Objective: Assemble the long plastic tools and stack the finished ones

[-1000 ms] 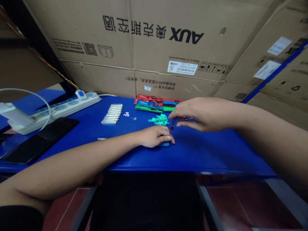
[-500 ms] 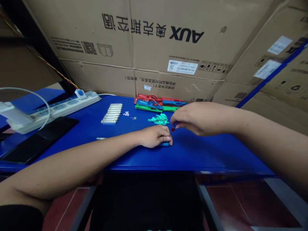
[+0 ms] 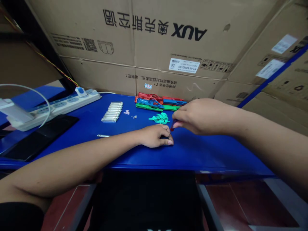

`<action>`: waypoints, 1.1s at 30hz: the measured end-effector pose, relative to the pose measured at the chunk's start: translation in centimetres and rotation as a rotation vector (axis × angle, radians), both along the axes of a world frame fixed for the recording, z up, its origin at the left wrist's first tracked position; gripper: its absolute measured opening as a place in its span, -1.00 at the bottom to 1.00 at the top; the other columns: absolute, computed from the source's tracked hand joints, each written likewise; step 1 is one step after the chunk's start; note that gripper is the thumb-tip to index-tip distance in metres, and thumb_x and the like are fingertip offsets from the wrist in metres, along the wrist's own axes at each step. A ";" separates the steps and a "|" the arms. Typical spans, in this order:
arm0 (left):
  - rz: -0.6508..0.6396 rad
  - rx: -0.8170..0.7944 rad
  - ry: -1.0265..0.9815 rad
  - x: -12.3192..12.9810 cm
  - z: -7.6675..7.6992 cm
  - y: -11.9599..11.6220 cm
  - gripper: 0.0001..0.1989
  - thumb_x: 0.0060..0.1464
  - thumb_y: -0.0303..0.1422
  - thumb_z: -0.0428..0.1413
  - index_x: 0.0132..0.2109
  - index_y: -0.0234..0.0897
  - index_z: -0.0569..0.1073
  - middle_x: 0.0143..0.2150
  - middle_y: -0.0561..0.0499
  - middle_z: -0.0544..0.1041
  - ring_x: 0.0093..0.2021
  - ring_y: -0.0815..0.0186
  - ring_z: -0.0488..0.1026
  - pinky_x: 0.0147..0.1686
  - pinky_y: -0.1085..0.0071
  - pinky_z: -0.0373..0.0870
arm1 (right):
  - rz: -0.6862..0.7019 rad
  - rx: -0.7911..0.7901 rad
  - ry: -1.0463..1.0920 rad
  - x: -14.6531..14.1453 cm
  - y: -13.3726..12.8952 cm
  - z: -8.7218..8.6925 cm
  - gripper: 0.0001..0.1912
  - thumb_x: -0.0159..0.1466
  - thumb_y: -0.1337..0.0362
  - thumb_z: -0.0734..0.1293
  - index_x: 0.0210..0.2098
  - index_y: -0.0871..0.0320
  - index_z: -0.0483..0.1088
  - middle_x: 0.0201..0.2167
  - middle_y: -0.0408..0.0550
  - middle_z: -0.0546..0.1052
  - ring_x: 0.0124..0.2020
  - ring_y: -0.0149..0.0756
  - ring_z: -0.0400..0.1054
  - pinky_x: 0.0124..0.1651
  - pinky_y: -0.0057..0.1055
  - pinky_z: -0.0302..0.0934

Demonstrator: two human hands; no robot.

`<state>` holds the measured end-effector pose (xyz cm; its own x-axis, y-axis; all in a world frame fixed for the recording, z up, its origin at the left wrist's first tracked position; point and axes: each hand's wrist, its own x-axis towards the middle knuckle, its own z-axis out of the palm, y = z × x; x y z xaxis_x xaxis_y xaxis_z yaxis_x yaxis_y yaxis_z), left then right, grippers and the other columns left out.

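Note:
My left hand (image 3: 156, 136) is closed low over the table, its fingers wrapped round a blue plastic piece that they almost wholly hide. Just right of it and slightly higher, my right hand (image 3: 192, 117) grips a small screwdriver (image 3: 172, 129) with a red and dark blue handle. The thin shaft slants down to the left hand's fingertips; its tip is hidden. Beyond the hands lies a heap of small teal plastic parts (image 3: 160, 118). Behind that are red, blue and green plastic casings (image 3: 150, 102).
A row of clear tubes (image 3: 112, 111), small pale pink bits (image 3: 126, 112) and tiny metal pieces (image 3: 134, 117) lie left of centre. One loose tube (image 3: 103, 136) is beside my left forearm. A power strip (image 3: 62, 107) and black slab (image 3: 40, 138) occupy the left; cardboard (image 3: 154, 48) walls the back.
The right wrist has turned slightly, with the screwdriver still at the left hand. Less of the blue piece shows under the left fingers. The view has shifted a little.

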<state>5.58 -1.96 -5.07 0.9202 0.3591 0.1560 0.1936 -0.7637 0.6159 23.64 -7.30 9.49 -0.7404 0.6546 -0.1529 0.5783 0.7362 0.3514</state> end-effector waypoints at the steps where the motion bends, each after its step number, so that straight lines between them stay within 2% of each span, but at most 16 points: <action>1: 0.002 0.005 -0.002 0.0 0.0 -0.1 -0.78 0.26 -0.26 0.13 -0.10 -0.24 0.61 -0.10 -0.06 0.52 -0.03 0.28 0.42 0.04 0.38 0.32 | -0.021 0.030 -0.019 -0.3 -0.1 -0.2 -0.58 0.43 0.14 0.13 -0.28 0.22 0.54 -0.46 0.07 0.57 -0.47 -0.24 0.38 -0.45 -0.36 -0.03; 4: 0.008 0.006 -0.004 0.0 0.2 -0.3 -0.72 0.32 -0.25 0.06 -0.03 -0.28 0.60 -0.16 -0.06 0.55 -0.05 0.28 0.44 0.02 0.38 0.33 | -0.111 0.087 -0.074 -1.3 -0.2 -0.4 -0.37 0.46 0.03 0.04 -0.47 0.22 0.54 -0.56 0.11 0.53 -0.51 -0.22 0.37 -0.46 -0.36 -0.07; 6: 0.009 0.000 0.003 0.0 0.3 -0.3 -0.68 0.37 -0.27 -0.02 0.02 -0.26 0.58 -0.21 -0.03 0.56 -0.08 0.30 0.44 0.01 0.39 0.33 | -0.185 0.100 -0.093 -1.4 -0.1 -0.1 -0.35 0.44 -0.04 0.06 -0.48 0.21 0.55 -0.57 0.12 0.52 -0.50 -0.19 0.38 -0.46 -0.35 -0.06; 7: 0.006 0.001 0.006 0.1 0.3 -0.3 -0.67 0.38 -0.28 -0.05 0.02 -0.26 0.58 -0.22 -0.03 0.56 -0.09 0.30 0.44 0.01 0.39 0.32 | -0.193 0.084 -0.078 -1.3 -0.1 0.1 -0.38 0.42 -0.07 0.09 -0.40 0.21 0.57 -0.52 0.12 0.55 -0.48 -0.17 0.40 -0.46 -0.35 -0.04; 9: -0.002 0.010 0.006 0.1 0.3 -0.2 -0.67 0.38 -0.29 -0.05 0.01 -0.26 0.59 -0.21 -0.03 0.55 -0.10 0.31 0.43 0.02 0.39 0.32 | -0.124 -0.011 -0.008 -0.7 0.1 0.6 -0.53 0.40 -0.02 0.17 -0.14 0.17 0.56 -0.33 0.10 0.61 -0.37 -0.15 0.44 -0.42 -0.34 0.03; 11: -0.008 0.017 0.001 0.1 0.3 0.0 -0.67 0.38 -0.28 -0.04 -0.02 -0.24 0.60 -0.18 -0.03 0.54 -0.09 0.31 0.42 0.05 0.39 0.30 | -0.035 -0.118 0.045 -0.2 0.2 0.9 -0.65 0.39 0.14 0.20 0.04 0.11 0.49 -0.19 0.03 0.61 -0.29 -0.19 0.45 -0.36 -0.36 0.10; 12: -0.007 0.018 0.001 0.1 0.2 0.0 -0.67 0.38 -0.28 -0.04 -0.02 -0.23 0.61 -0.17 -0.03 0.54 -0.08 0.30 0.42 0.06 0.38 0.30 | -0.019 -0.146 0.041 0.0 0.3 1.0 -0.67 0.38 0.22 0.21 0.04 0.10 0.48 -0.19 0.00 0.61 -0.28 -0.21 0.45 -0.34 -0.36 0.11; 15: -0.003 0.020 0.010 0.1 0.1 0.0 -0.67 0.37 -0.26 -0.03 0.01 -0.24 0.59 -0.17 -0.04 0.55 -0.04 0.28 0.41 0.08 0.36 0.29 | -0.082 -0.059 -0.042 -0.2 0.2 0.5 -0.71 0.37 0.26 0.20 -0.13 0.17 0.54 -0.38 0.02 0.59 -0.39 -0.21 0.43 -0.38 -0.36 0.07; 19: -0.021 0.028 0.018 0.1 0.1 -0.1 -0.68 0.37 -0.29 -0.03 0.04 -0.25 0.58 -0.21 -0.04 0.55 -0.01 0.26 0.41 0.06 0.36 0.30 | -0.086 0.074 -0.097 -1.0 0.1 -0.2 -0.45 0.46 0.07 0.06 -0.37 0.21 0.54 -0.48 0.10 0.56 -0.44 -0.17 0.42 -0.42 -0.35 0.01; 21: -0.021 0.036 0.020 0.1 0.1 0.0 -0.69 0.37 -0.30 -0.03 0.01 -0.24 0.59 -0.23 -0.03 0.53 -0.05 0.28 0.41 0.04 0.37 0.31 | -0.097 0.100 -0.091 -1.1 0.1 -0.1 -0.40 0.46 0.01 0.04 -0.39 0.20 0.53 -0.48 0.09 0.56 -0.44 -0.18 0.41 -0.43 -0.36 0.00; 23: -0.015 0.039 0.017 0.1 0.1 0.0 -0.68 0.37 -0.29 -0.03 -0.01 -0.23 0.60 -0.22 -0.03 0.52 -0.09 0.29 0.41 0.03 0.37 0.32 | -0.089 0.079 -0.060 -0.9 0.2 0.2 -0.53 0.43 0.01 0.12 -0.24 0.18 0.53 -0.39 0.06 0.59 -0.41 -0.20 0.42 -0.43 -0.36 0.00; 26: -0.005 0.049 0.017 0.0 0.1 0.1 -0.67 0.38 -0.27 -0.05 -0.01 -0.21 0.60 -0.17 -0.04 0.51 -0.08 0.29 0.40 0.05 0.35 0.31 | -0.036 -0.050 -0.036 -0.4 0.4 0.5 -0.72 0.35 0.22 0.23 -0.02 0.12 0.46 -0.24 0.00 0.59 -0.35 -0.24 0.42 -0.41 -0.38 0.03; 29: 0.006 0.078 0.051 -0.2 0.1 0.0 -0.67 0.26 -0.17 0.11 0.07 -0.19 0.56 -0.09 -0.06 0.50 0.00 0.21 0.39 0.07 0.30 0.31 | -0.048 -0.068 -0.091 -0.1 0.7 0.4 -0.75 0.28 0.39 0.24 -0.09 0.13 0.46 -0.32 -0.03 0.58 -0.39 -0.25 0.38 -0.42 -0.37 -0.01; 32: 0.028 0.118 0.086 -0.3 0.2 -0.1 -0.43 0.05 -0.08 0.29 0.17 -0.20 0.47 -0.07 -0.08 0.48 0.01 0.13 0.39 0.02 0.27 0.33 | -0.025 -0.051 -0.130 -0.2 1.0 0.2 -0.81 0.27 0.39 0.26 -0.16 0.11 0.46 -0.35 -0.06 0.57 -0.39 -0.26 0.37 -0.41 -0.36 -0.04; 33: 0.031 0.128 0.088 -0.4 0.2 -0.2 -0.41 0.04 -0.08 0.30 0.17 -0.21 0.46 -0.08 -0.08 0.48 -0.01 0.13 0.40 -0.01 0.28 0.34 | -0.012 -0.053 -0.137 -0.2 1.1 0.2 -0.83 0.29 0.37 0.26 -0.17 0.10 0.46 -0.35 -0.07 0.57 -0.39 -0.26 0.37 -0.41 -0.36 -0.04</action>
